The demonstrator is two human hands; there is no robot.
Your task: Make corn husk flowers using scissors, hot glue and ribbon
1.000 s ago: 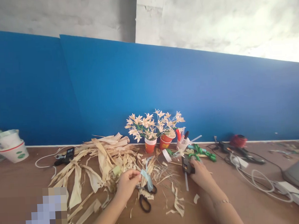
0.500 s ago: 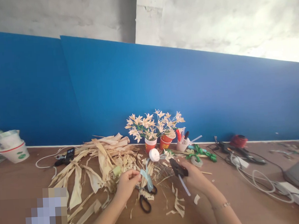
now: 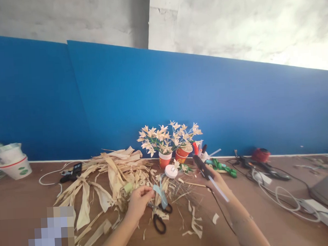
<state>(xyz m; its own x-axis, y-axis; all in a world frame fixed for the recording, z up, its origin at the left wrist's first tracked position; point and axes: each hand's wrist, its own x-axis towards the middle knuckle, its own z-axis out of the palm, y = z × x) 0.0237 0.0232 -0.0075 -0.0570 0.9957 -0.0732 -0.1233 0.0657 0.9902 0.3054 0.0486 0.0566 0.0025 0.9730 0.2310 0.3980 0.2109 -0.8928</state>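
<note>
A light blue strip (image 3: 161, 196) is pinched between the fingertips of my left hand (image 3: 140, 203), over the table's middle. My right hand (image 3: 218, 180) is wrapped round a black glue gun (image 3: 201, 166), with a translucent glue stick (image 3: 219, 190) jutting from its rear. The gun's tip points up and to the left, towards the red cups. Black-handled scissors (image 3: 159, 223) lie just below the strip, partly covered by scraps. Beyond my hands sits a round white piece (image 3: 171, 171), with small cream flowers (image 3: 184, 167) beside it.
Cream flowers (image 3: 160, 136) stand in red paper cups (image 3: 165, 160) near the blue partition (image 3: 138, 91). Dried husks (image 3: 110, 172) spread over the left side. Green twisted pieces (image 3: 228, 170) and pens lie behind my right hand; cables (image 3: 281, 197) and a power strip (image 3: 327, 214) are farther right.
My right hand has moved up and to the right with the glue gun, away from the white piece and flowers. The white piece has shifted slightly. My left hand has barely moved.
</note>
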